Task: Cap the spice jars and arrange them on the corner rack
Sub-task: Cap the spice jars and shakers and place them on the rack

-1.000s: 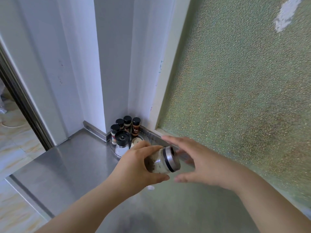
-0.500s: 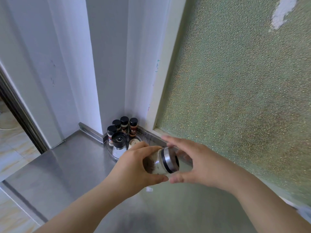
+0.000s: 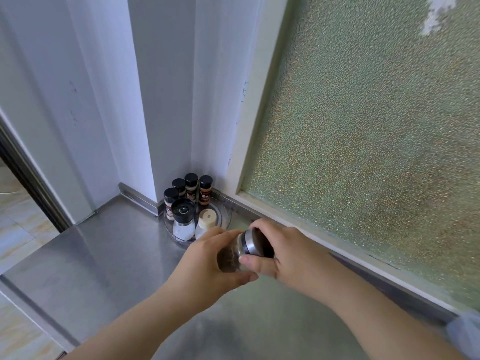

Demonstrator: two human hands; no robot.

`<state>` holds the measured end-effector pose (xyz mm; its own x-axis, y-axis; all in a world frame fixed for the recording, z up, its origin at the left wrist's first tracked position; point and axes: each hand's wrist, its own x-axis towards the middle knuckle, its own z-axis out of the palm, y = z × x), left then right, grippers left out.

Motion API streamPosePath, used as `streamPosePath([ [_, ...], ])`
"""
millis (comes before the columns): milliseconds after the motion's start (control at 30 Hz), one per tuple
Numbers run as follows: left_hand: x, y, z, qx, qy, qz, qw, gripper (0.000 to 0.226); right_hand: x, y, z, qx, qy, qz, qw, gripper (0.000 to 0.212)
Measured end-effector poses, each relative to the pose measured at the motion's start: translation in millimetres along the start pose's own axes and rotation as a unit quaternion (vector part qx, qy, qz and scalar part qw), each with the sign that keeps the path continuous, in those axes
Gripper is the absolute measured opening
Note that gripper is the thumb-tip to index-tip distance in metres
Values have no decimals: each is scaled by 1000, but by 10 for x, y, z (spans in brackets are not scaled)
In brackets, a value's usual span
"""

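Six capped containers are seen on the corner rack [image 3: 225, 216] at the counter's back corner. One jar [image 3: 235, 253] is gripped by left hand [image 3: 207, 266]; its cap [image 3: 255, 241] is gripped by right hand [image 3: 291, 253]. Placement outstanding.

The countertop [image 3: 104, 255] is brushed stainless steel, smooth with a dull sheen and soft reflections, and the same metal forms the low upstand [image 3: 137, 196] along the wall. The window pane [image 3: 363, 152] is pebbled, rough-textured frosted glass in a smooth, painted cream frame [image 3: 257, 120]. The walls [image 3: 104, 100] look matt white. The held jar [image 3: 231, 255] is clear glossy glass with a brushed metal cap [image 3: 250, 242] ringed by a black band. The round rack [image 3: 223, 216] appears clear glossy plastic. On it, 4 spice bottles [image 3: 191, 188] carry glossy black plastic caps, the grinder [image 3: 183, 219] has a shiny black top, and 1 shaker [image 3: 207, 219] has a matt cream lid.
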<state>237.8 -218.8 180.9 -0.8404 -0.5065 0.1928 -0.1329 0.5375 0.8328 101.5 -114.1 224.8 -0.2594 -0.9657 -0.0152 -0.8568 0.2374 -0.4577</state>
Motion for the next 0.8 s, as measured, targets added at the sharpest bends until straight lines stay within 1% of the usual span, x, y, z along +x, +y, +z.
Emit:
streamPosePath([
  [133,-35,-256,80,9,6,-28,1000,52,87,53,235,38,-14,29,999,38],
  [233,30,-428,93,20,-2,-50,999,56,193,88,380,56,-15,50,997,38],
  [333,101,-551,84,5,-19,-89,996,74,370,140,478,48,-16,76,996,38],
  [400,130,-645,34,11,-27,-113,993,84,541,236,531,14,-13,92,996,41],
  [433,145,-695,-9,30,-26,-117,992,81,638,304,550,-9,-8,101,995,45],
  [600,292,-920,-260,96,-15,-92,991,49,1235,709,704,-78,20,126,989,58],
  [700,350,-1045,-359,99,-6,-85,991,47,1565,867,863,-85,12,121,989,66],
  [800,330,-1169,-425,100,2,-81,992,46,1786,912,1023,-60,-7,128,990,68],
])
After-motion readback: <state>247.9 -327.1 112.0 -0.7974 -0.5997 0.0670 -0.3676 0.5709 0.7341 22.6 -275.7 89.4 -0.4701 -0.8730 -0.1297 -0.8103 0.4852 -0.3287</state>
